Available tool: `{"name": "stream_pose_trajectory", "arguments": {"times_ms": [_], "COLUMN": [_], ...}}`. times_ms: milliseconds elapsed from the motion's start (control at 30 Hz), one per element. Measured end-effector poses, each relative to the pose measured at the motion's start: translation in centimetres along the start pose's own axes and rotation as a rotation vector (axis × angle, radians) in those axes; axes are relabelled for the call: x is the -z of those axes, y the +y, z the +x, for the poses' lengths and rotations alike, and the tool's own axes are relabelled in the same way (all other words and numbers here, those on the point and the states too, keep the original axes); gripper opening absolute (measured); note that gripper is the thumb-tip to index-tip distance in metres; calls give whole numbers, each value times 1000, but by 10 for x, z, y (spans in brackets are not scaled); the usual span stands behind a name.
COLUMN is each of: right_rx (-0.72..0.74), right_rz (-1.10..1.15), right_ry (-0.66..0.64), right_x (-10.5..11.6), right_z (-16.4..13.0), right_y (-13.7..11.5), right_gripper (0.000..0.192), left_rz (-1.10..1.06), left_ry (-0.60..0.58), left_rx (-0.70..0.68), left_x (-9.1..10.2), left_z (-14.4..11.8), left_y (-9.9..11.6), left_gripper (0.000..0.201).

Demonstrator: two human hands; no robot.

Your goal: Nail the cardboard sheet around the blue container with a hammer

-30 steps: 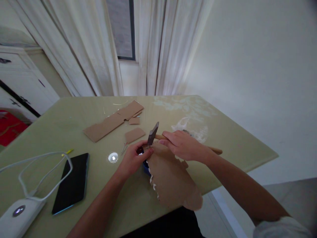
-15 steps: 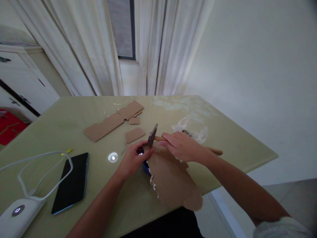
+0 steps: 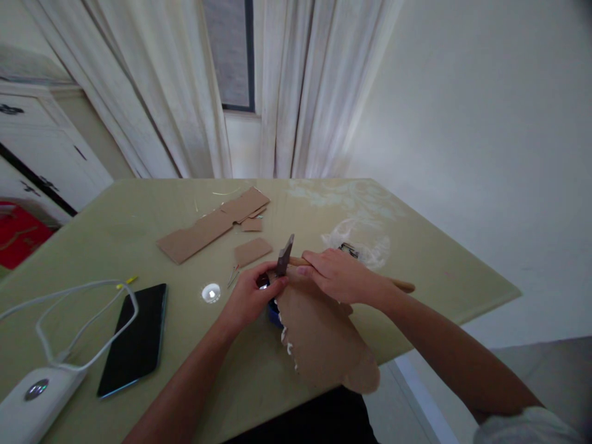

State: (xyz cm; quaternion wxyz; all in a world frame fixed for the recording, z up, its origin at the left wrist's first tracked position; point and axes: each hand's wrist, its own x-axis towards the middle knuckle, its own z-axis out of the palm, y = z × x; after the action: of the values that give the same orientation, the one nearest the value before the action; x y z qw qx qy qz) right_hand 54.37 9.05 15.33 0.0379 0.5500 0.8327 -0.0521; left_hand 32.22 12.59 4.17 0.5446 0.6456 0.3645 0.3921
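My right hand is closed around the wooden handle of a hammer, partway along it, with the end of the handle sticking out past my wrist. The dark metal head points down at the upper edge of a brown cardboard piece that has a white ragged trim along its left side. Thumb and fingers of my left hand pinch that edge right beside the hammer head. Whether they also hold a nail is hidden. Under the cardboard, a blue round object shows in part.
Cardboard strips and a small cardboard piece lie beyond my hands. A clear plastic bag with small dark metal pieces is at right. Left are a round shiny disc, a black tablet and a white power bank with a cable.
Hardly anything differs. The hammer head sits very slightly lower at the cardboard edge, and both hands keep their holds.
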Motion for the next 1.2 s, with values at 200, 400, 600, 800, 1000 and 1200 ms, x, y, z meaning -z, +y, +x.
{"name": "stream_pose_trajectory", "arguments": {"times_ms": [200,400,600,800,1000,1200], "right_rx": [-26,4,-29,-309,-350,-374], "right_rz": [11,-23,285,519,511,435], "right_ry": [-17,-7,149,402,387,370], "right_x": [-4,-8,-8,-44,-71,-84], "right_z": [0,0,7,38,46,36], "right_y": [-1,1,25,64,79,84], "right_gripper": [41,38,35,37,35,36], "left_rz": [5,-12,55,88,84,157], "left_ry": [1,10,47,91,109,119], "left_rx": [14,14,39,65,61,58], "left_x": [0,-1,0,0,1,1], "left_z": [0,0,-2,-4,-4,-4], "left_y": [1,2,3,4,0,0], "left_gripper": [38,36,49,53,49,41]}}
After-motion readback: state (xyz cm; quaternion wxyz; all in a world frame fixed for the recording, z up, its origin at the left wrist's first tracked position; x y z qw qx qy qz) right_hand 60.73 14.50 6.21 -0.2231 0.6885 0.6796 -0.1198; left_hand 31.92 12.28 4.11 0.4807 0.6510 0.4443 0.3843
